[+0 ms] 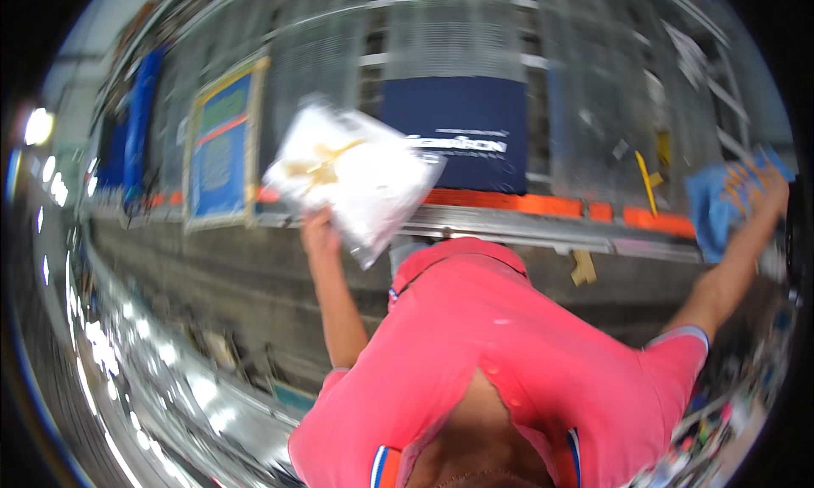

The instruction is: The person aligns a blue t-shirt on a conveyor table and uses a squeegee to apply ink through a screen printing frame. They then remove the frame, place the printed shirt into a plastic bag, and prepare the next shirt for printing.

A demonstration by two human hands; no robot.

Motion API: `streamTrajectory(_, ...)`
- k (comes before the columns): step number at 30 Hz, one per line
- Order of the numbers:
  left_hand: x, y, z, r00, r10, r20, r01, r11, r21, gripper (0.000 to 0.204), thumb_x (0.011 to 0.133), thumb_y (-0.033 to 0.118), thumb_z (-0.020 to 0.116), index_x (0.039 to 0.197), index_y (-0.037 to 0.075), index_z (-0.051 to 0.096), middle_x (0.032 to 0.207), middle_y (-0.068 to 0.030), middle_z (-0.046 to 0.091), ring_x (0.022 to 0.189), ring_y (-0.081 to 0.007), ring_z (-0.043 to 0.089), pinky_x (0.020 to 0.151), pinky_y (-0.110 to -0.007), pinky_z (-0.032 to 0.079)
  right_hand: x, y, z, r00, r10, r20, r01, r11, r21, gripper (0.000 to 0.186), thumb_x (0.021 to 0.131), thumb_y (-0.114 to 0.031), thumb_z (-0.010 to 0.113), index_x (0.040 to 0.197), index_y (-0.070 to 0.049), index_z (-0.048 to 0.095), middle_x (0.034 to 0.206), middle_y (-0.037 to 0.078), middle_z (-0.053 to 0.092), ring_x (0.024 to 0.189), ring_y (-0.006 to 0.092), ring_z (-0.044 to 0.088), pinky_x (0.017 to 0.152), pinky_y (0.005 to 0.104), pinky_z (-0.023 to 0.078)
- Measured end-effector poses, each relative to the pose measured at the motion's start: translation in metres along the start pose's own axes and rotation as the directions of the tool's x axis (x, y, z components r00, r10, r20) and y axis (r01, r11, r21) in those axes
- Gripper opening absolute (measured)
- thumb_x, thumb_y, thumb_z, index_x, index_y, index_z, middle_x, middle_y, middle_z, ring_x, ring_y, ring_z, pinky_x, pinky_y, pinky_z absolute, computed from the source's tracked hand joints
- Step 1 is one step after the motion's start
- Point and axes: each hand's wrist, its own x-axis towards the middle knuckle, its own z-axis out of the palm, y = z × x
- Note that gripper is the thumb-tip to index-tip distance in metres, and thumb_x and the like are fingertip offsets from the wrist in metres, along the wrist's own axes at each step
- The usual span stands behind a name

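My left hand (317,234) grips the near edge of a white, glossy package (365,178) that looks like folded cloth in a clear plastic bag, with a yellowish print on it. The package is held up over the bench edge and is a little blurred. Far out to the right, my right hand (772,191) is closed on a light blue cloth or bag (716,204) with orange marks. Its fingers are smeared by motion. Behind the package, a dark navy panel (458,106) with white lettering lies on the bench, partly covered by the package.
A wood-framed printing screen (225,145) with blue mesh leans at the bench's left. An orange strip (509,204) and a metal rail run along the front edge. A yellow tool (649,183) lies at the right. A tan scrap (583,267) hangs below the rail.
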Motion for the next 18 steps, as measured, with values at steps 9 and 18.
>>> streamTrajectory(9,0.042,-0.128,0.128,0.953,-0.195,0.231,0.173,0.978,0.115,0.035,0.073,-0.013,0.064,0.105,-0.001,0.059,0.1,-0.0097,0.067,0.087,-0.0192,0.065,0.083,-0.033,0.053,0.061,0.147,0.107,0.987,0.07,0.147,0.007,0.882,-0.472,0.041,0.09,-0.037,0.052,0.107,-0.002,0.065,0.102,0.018,0.066,0.091,0.033,0.063,0.079,0.0439,0.049)
streamTrajectory(18,0.077,-0.146,0.088,0.992,-0.006,-0.125,0.07,0.854,0.516,0.039,0.077,0.007,0.074,0.111,-0.003,0.057,0.095,-0.0095,0.067,0.08,-0.0142,0.063,0.067,-0.026,0.05,-0.232,-0.213,0.281,0.959,0.261,0.11,-0.279,0.941,0.193,0.047,0.08,-0.029,0.07,0.112,0.003,0.061,0.103,0.019,0.065,0.098,0.0319,0.062,0.088,0.0418,0.046)
